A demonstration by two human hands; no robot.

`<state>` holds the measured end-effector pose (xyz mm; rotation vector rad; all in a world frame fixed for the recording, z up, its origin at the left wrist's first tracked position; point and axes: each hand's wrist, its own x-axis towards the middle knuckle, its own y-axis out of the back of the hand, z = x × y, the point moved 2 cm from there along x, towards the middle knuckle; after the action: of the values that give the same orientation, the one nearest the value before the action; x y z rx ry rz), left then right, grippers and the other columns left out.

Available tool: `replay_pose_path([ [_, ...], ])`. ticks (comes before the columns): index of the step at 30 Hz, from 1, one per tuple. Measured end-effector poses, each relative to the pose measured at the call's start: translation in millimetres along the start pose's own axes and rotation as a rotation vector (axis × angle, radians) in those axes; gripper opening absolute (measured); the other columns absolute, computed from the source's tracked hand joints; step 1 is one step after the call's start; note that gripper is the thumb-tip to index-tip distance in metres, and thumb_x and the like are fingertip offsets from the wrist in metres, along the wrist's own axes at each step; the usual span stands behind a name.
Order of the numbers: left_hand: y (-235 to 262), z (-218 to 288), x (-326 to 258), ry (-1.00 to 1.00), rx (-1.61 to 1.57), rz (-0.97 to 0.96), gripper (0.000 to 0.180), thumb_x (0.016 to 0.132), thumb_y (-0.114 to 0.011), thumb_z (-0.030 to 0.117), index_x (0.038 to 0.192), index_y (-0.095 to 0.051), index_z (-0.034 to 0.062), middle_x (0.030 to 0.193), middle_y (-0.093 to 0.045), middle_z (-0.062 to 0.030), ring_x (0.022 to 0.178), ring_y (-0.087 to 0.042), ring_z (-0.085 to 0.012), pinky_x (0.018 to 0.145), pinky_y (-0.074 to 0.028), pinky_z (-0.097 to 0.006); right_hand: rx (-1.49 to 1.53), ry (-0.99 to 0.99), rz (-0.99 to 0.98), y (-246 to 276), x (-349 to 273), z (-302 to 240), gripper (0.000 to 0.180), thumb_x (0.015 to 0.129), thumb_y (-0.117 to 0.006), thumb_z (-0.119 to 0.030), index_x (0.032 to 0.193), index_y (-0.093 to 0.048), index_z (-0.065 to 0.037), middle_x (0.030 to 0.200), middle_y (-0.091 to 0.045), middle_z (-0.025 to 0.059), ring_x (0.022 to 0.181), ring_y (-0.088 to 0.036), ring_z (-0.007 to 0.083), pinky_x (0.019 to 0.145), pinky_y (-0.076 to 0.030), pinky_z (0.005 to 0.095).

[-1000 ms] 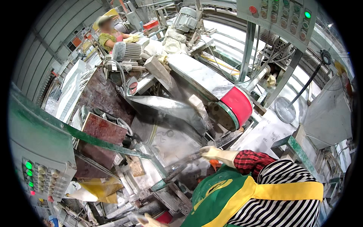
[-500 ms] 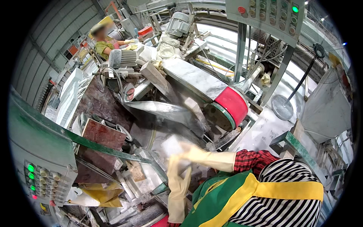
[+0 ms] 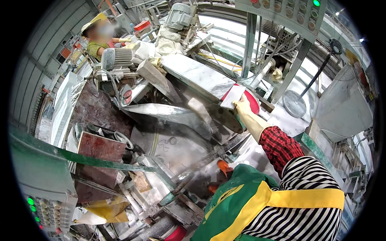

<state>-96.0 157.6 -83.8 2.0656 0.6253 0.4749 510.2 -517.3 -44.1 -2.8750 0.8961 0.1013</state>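
My right hand (image 3: 248,114), in a pale cream glove under a red-and-black checked sleeve, reaches out to the right with its fingers closed on a small white rectangular tile (image 3: 232,97). The tile is at the red rounded end (image 3: 251,101) of a long machine with a white, grey-streaked top (image 3: 199,76). Whether tile and red surface touch, I cannot tell. The thumb side of the glove lies over the tile's near edge. My left hand is out of the picture.
A curved metal guard (image 3: 161,110) and a wooden block (image 3: 159,80) lie left of the machine. A green rail (image 3: 100,162) crosses the near left. Control panels stand lower left (image 3: 50,209) and upper right (image 3: 281,16). Another person (image 3: 98,44) works at the far left.
My right hand has carried the white tile from the middle, close to my left hand, up and right to the red end. My left hand has gone out of view.
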Motion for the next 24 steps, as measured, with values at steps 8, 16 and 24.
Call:
replay_pose_path([
  [8, 40.4, 41.5, 37.5, 0.322, -0.411, 0.081, 0.067, 0.088, -0.055, 0.052, 0.135, -0.048, 0.0049, 0.136, -0.049, -0.0254, 0.112, -0.050, -0.0414, 0.096, -0.042, -0.053, -0.386, 0.134, 0.230, 31.4, 81.0, 58.7, 0.059, 0.071, -0.071, -0.007, 0.126, -0.049, -0.003, 0.079, -0.063, 0.0082, 0.069, -0.062, 0.0193, 0.057, -0.048, 0.0327],
  [16, 34.9, 32.5, -3.1, 0.102, 0.053, 0.164, 0.059, 0.096, -0.045, 0.048, 0.134, -0.050, 0.0042, 0.131, -0.054, -0.0232, 0.105, -0.055, -0.0410, 0.092, -0.045, -0.051, -0.392, -0.376, -0.104, 9.0, 26.9, -2.6, 0.072, 0.078, -0.067, -0.009, 0.141, -0.031, -0.011, 0.089, -0.065, 0.0191, 0.075, -0.066, 0.0274, 0.060, -0.053, 0.0388],
  [24, 100.3, 56.3, 17.5, 0.391, -0.381, 0.249, 0.054, 0.094, -0.056, 0.043, 0.128, -0.055, 0.0003, 0.125, -0.057, -0.0270, 0.108, -0.056, -0.0447, 0.092, -0.047, -0.050, 0.050, -0.389, -0.124, 9.0, 28.1, 35.8, 0.077, 0.091, -0.058, -0.004, 0.151, -0.013, -0.023, 0.090, -0.065, 0.0245, 0.062, -0.066, 0.0306, 0.050, -0.053, 0.0408],
])
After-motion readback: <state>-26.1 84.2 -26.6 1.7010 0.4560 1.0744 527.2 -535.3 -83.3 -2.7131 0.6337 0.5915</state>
